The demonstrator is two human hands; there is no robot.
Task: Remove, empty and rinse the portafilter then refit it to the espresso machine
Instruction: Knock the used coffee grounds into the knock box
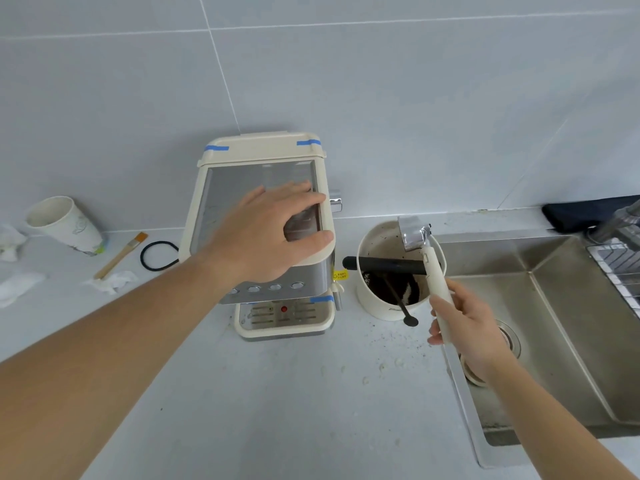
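I judge I'm at the emptying step — the move is to strike the metal head firmly on the black bar, basket down, so the puck drops into the knock box (377, 306). My right hand (464, 332) grips the portafilter (424, 258) by its cream handle, head over the box's far rim. My left hand (273, 233) lies flat and open on the espresso machine (221, 216) — well left of the portafilter
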